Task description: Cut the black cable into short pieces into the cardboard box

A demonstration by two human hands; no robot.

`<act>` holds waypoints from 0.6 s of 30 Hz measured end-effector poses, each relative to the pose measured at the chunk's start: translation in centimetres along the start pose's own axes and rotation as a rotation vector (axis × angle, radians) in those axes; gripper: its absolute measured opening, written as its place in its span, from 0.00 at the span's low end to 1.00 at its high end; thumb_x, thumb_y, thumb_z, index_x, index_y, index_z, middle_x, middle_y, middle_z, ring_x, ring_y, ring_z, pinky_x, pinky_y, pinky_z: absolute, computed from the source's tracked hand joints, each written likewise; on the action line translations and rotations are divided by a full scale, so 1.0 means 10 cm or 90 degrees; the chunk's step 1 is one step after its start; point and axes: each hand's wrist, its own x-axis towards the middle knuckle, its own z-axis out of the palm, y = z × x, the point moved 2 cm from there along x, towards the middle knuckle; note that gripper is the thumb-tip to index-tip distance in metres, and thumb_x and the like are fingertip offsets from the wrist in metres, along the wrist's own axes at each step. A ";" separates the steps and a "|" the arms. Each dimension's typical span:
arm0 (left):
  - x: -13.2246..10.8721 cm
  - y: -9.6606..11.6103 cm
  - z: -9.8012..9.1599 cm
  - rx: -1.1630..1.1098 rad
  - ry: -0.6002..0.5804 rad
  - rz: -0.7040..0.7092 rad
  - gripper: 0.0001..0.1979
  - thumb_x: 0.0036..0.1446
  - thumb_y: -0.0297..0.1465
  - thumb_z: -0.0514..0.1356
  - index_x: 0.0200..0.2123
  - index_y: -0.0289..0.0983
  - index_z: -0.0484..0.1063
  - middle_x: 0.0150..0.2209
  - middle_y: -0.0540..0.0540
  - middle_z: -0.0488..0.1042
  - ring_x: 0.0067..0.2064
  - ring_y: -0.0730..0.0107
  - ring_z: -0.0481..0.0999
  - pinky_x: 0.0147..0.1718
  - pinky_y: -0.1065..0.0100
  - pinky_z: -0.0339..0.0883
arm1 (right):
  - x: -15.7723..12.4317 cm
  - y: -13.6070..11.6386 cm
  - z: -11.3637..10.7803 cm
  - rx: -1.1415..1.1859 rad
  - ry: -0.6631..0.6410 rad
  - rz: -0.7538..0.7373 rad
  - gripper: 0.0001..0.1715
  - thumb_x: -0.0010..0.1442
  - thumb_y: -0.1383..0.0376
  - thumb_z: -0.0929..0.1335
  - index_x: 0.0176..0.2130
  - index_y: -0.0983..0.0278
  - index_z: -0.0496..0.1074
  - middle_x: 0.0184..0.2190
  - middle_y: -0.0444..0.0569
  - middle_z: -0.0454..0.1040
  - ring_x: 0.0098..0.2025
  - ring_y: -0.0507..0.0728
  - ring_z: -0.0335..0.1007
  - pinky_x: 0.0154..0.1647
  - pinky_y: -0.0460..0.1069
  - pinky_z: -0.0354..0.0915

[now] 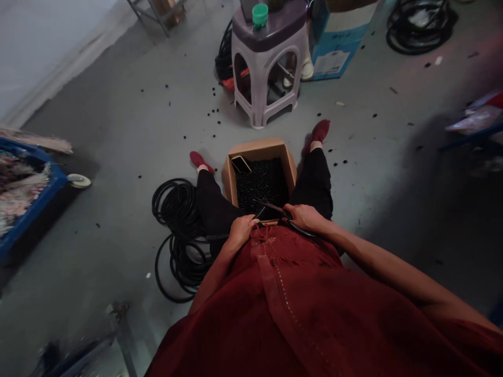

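Observation:
I sit on the floor with a cardboard box (231, 175) between my legs; it is full of small black cut pieces (261, 183). My left hand (240, 230) is closed round the end of a black hose (178, 235) that runs from a coil on the floor at my left. My right hand (304, 215) is closed on the handles of dark scissors (271, 206), whose blades point left over the box's near edge toward the hose end. A flat light-coloured object (240, 164) leans in the box's far left corner.
A pale plastic stool (267, 63) with a green cap (260, 14) on it stands ahead. A blue-and-white carton (334, 47) and another hose coil (420, 26) lie beyond. A blue cart (27, 204) is at left. Black bits litter the floor.

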 end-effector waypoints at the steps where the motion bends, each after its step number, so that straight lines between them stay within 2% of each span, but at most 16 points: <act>1: 0.00 -0.01 0.00 -0.008 0.001 -0.003 0.13 0.61 0.36 0.54 0.27 0.38 0.74 0.30 0.46 0.76 0.32 0.67 0.71 0.33 0.70 0.56 | 0.01 0.00 0.02 0.005 0.004 0.004 0.21 0.62 0.53 0.61 0.47 0.62 0.70 0.36 0.58 0.77 0.37 0.64 0.74 0.34 0.51 0.59; 5: 0.01 -0.04 -0.05 -0.060 0.015 -0.022 0.14 0.61 0.34 0.52 0.29 0.37 0.75 0.26 0.48 0.73 0.28 0.70 0.69 0.30 0.70 0.55 | 0.03 0.02 0.08 0.044 0.026 0.025 0.20 0.62 0.54 0.61 0.47 0.62 0.70 0.35 0.57 0.77 0.36 0.63 0.74 0.33 0.50 0.58; 8: 0.01 -0.04 -0.13 -0.119 0.029 -0.035 0.15 0.61 0.36 0.52 0.39 0.36 0.76 0.26 0.49 0.73 0.26 0.71 0.68 0.29 0.71 0.57 | 0.04 0.03 0.10 0.094 0.039 0.033 0.20 0.62 0.53 0.62 0.46 0.61 0.70 0.33 0.53 0.77 0.35 0.61 0.74 0.31 0.48 0.58; 12: 0.02 -0.04 -0.30 -0.192 0.070 -0.034 0.21 0.56 0.38 0.56 0.50 0.35 0.72 0.35 0.47 0.76 0.30 0.72 0.70 0.30 0.71 0.61 | 0.06 0.02 0.09 0.169 0.060 0.019 0.19 0.63 0.51 0.61 0.44 0.61 0.70 0.31 0.49 0.77 0.33 0.57 0.73 0.31 0.46 0.59; 14: 0.02 -0.03 -0.40 -0.231 0.100 -0.029 0.23 0.55 0.39 0.57 0.51 0.34 0.71 0.36 0.47 0.75 0.29 0.74 0.69 0.30 0.72 0.62 | 0.06 0.00 0.08 0.244 0.086 0.004 0.19 0.63 0.52 0.61 0.44 0.62 0.70 0.32 0.48 0.77 0.34 0.57 0.73 0.33 0.46 0.61; 18: 0.01 0.05 -0.62 -0.365 0.154 -0.022 0.23 0.53 0.40 0.59 0.50 0.34 0.72 0.31 0.50 0.73 0.25 0.78 0.65 0.27 0.73 0.60 | 0.07 -0.05 0.05 0.380 0.125 -0.002 0.24 0.61 0.50 0.63 0.49 0.61 0.69 0.38 0.49 0.78 0.37 0.57 0.74 0.35 0.47 0.63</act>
